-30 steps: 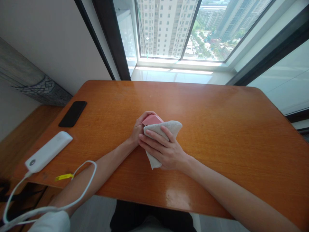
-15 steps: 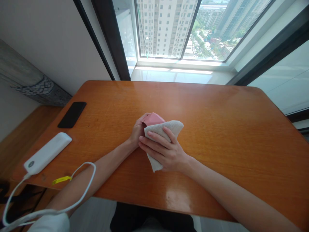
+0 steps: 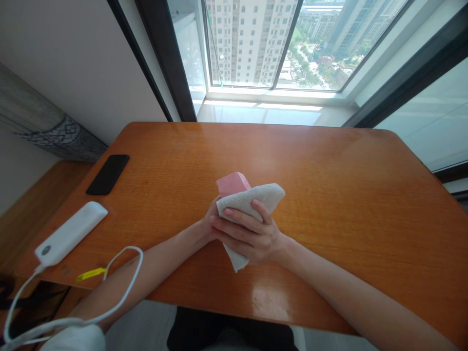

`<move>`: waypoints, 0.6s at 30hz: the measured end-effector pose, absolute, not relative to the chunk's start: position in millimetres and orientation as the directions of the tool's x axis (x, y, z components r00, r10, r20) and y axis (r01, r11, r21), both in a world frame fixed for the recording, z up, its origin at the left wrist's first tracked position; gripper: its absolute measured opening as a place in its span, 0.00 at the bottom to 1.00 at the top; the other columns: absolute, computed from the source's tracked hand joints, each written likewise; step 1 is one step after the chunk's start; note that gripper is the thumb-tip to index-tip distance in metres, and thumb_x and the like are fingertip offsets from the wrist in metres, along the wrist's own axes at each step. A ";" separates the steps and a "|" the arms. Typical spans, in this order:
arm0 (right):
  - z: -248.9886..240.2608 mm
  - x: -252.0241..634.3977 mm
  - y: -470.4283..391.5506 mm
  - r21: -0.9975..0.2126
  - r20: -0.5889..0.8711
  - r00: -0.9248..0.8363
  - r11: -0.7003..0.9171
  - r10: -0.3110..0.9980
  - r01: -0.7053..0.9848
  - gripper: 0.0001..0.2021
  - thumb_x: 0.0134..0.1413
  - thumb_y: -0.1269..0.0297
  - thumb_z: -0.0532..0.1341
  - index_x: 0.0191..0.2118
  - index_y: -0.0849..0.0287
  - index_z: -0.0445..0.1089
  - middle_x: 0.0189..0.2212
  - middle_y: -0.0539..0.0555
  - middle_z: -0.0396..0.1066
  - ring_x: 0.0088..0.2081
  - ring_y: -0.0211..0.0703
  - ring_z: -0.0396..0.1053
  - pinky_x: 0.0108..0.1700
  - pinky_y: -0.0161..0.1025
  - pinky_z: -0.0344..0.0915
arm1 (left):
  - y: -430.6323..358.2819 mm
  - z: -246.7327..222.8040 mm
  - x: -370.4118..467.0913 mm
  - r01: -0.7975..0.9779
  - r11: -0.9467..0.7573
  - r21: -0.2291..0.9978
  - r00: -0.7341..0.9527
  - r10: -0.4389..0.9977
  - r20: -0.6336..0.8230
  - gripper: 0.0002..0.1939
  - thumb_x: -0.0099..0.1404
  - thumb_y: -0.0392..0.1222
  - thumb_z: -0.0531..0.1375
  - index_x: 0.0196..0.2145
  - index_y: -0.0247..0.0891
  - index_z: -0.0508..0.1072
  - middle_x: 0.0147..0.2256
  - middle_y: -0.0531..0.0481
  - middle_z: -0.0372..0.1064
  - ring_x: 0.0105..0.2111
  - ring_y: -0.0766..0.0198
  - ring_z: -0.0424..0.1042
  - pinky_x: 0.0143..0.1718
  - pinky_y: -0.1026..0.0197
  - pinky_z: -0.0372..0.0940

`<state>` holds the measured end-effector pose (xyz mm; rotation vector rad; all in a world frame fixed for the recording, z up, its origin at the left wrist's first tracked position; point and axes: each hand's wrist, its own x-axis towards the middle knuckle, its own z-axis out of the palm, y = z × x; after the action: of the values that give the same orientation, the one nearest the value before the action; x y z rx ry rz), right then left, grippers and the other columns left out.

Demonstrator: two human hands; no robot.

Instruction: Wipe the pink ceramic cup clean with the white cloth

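Above the middle of the wooden table, a pink, smooth, flat-sided object sticks out from behind a light grey cloth. My right hand presses the folded cloth against it, with the fingers laid across the cloth and one corner hanging down below. My left hand is closed around the lower part of the pink object. Most of its fingers are hidden by the cloth and the right hand. What kind of thing the pink object is cannot be made out.
A black phone lies at the table's left side. Nearer me is a white power strip, whose white cable loops by my left forearm with a yellow tag. Beyond the wooden table is a window.
The pink object has turned, and more of its upper part shows above the cloth. The left hand has slipped lower behind the cloth. Cloth and right hand have shifted slightly down and right.
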<state>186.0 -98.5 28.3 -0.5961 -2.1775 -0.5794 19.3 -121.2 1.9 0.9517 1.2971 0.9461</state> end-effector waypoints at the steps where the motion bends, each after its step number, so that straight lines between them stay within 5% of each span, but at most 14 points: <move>1: 28.0 186.0 -98.8 0.213 0.785 -0.580 0.784 0.218 0.583 0.23 0.72 0.72 0.54 0.60 0.50 0.82 0.67 0.44 0.77 0.82 0.44 0.50 0.86 0.57 0.35 | -129.3 4.1 23.5 0.034 0.358 0.933 -0.012 0.934 -0.358 0.25 0.68 0.68 0.70 0.53 0.52 0.78 0.65 0.38 0.74 0.64 0.36 0.79 0.57 0.31 0.82; 6: 27.6 186.1 -100.5 0.261 0.770 -0.610 0.780 0.187 0.569 0.21 0.71 0.72 0.57 0.60 0.49 0.81 0.68 0.44 0.77 0.82 0.44 0.50 0.86 0.57 0.36 | -138.0 20.6 52.1 0.244 0.457 0.855 -0.236 0.884 -0.404 0.31 0.73 0.75 0.58 0.61 0.54 0.77 0.70 0.33 0.70 0.70 0.31 0.69 0.66 0.18 0.67; 12: 24.2 186.3 -97.3 0.267 0.724 -0.662 0.807 0.193 0.527 0.25 0.74 0.74 0.52 0.65 0.52 0.78 0.70 0.44 0.74 0.83 0.44 0.46 0.86 0.60 0.33 | -138.9 25.1 61.8 0.344 0.412 0.844 -0.188 0.911 -0.368 0.32 0.76 0.74 0.53 0.64 0.54 0.76 0.66 0.31 0.74 0.76 0.34 0.59 0.72 0.15 0.57; 15: 23.6 186.1 -95.7 0.271 0.686 -0.701 0.827 0.194 0.493 0.25 0.75 0.74 0.52 0.67 0.53 0.77 0.71 0.44 0.73 0.84 0.42 0.42 0.86 0.58 0.34 | -143.5 19.8 52.6 0.325 0.408 0.853 -0.177 0.912 -0.369 0.33 0.73 0.75 0.58 0.63 0.53 0.76 0.63 0.31 0.76 0.76 0.34 0.59 0.72 0.14 0.54; 18: 23.6 186.6 -95.1 0.292 0.644 -0.742 0.835 0.189 0.467 0.24 0.76 0.72 0.52 0.67 0.49 0.77 0.73 0.41 0.71 0.84 0.38 0.38 0.86 0.55 0.33 | -147.5 12.5 33.0 0.227 0.408 0.884 -0.128 0.913 -0.388 0.34 0.66 0.72 0.69 0.61 0.51 0.77 0.57 0.31 0.80 0.70 0.30 0.70 0.67 0.16 0.64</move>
<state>186.6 -95.1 23.6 -0.4777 -2.3925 -0.5897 33.0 -147.5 12.5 1.0263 1.6169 0.8187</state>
